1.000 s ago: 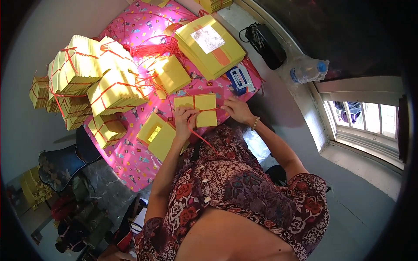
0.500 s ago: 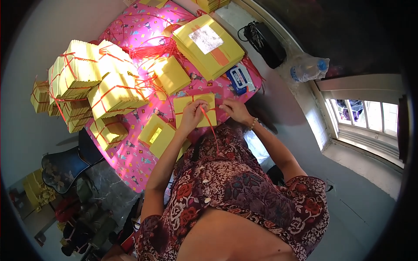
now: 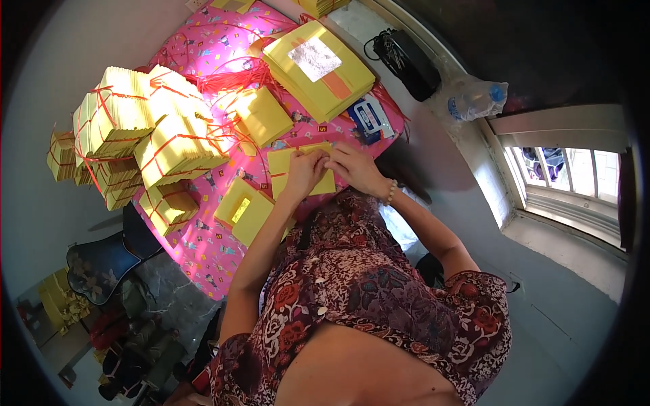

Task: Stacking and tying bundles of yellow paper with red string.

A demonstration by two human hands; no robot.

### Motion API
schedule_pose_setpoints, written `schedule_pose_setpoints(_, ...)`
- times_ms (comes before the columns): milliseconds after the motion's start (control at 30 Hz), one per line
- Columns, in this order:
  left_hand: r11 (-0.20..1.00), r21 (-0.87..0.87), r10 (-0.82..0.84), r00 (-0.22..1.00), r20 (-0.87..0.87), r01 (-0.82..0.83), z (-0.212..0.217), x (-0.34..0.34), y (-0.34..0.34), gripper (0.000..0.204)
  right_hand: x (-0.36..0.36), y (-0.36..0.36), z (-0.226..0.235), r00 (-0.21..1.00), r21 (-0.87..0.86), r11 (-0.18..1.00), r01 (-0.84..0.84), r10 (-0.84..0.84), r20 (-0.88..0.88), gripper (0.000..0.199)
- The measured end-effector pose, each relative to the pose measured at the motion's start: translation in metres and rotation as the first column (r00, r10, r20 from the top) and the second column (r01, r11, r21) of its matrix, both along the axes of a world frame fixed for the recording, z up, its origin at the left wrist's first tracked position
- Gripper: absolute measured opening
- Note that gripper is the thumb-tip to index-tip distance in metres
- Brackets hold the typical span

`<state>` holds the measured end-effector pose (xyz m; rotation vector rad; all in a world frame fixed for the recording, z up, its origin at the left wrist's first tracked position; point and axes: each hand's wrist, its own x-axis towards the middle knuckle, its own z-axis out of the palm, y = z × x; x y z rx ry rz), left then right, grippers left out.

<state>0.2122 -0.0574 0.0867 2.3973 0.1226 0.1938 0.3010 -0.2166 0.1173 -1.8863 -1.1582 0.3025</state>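
Note:
My left hand (image 3: 307, 174) and my right hand (image 3: 355, 169) meet over a small yellow paper stack (image 3: 279, 162) at the table's near edge. A red ribbon (image 3: 278, 175) crosses this stack, mostly covered by my hands. The left fingers are closed in a pinch, held against the right fingertips. My right fingers are bent and pressed together as well; what lies between them is hidden. Just left of the stack lies another yellow paper piece (image 3: 238, 211) with a bright patch, partly under my left forearm.
Bundles of yellow paper (image 3: 112, 111) tied in red are piled at the left. A large yellow stack (image 3: 318, 71), loose red ribbons (image 3: 233, 78) and a blue-white box (image 3: 371, 120) lie farther back. Right, a ledge holds a black case (image 3: 405, 64) and a plastic bottle (image 3: 477, 101).
My right hand has moved left to meet my left hand. The ribbon length that hung from my left fingers toward my lap no longer shows.

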Motion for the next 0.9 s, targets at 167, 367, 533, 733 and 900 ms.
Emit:
schedule_pose_setpoints(167,0.982,-0.084,-0.166,0.983,0.075,0.172,0.004,0.002,0.007,0.012,0.004,0.018,-0.015,0.991,0.017,0.992,0.122,-0.121,-0.063,0.017)
schedule_pose_setpoints(367,0.963,-0.267,-0.082,0.977,-0.196,0.027,0.013,0.007,0.012,0.018,0.004,0.005,-0.023,0.937,-0.045,0.993,0.105,-0.114,-0.330,0.020)
schedule_pose_setpoints(533,0.900,-0.434,-0.106,0.946,-0.305,-0.040,0.006,0.008,0.018,0.012,-0.020,-0.011,-0.043,0.752,-0.059,0.993,0.099,-0.113,-0.649,0.015)
schedule_pose_setpoints(733,0.897,-0.441,-0.128,0.948,-0.293,-0.015,0.012,0.007,0.013,0.004,-0.018,-0.009,-0.082,0.799,0.083,0.968,0.236,-0.145,-0.583,0.012)
schedule_pose_setpoints(900,0.982,-0.090,-0.175,0.980,-0.094,0.166,0.015,0.000,0.007,0.009,-0.009,0.004,-0.066,0.815,0.092,0.994,0.051,0.012,-0.580,0.015)
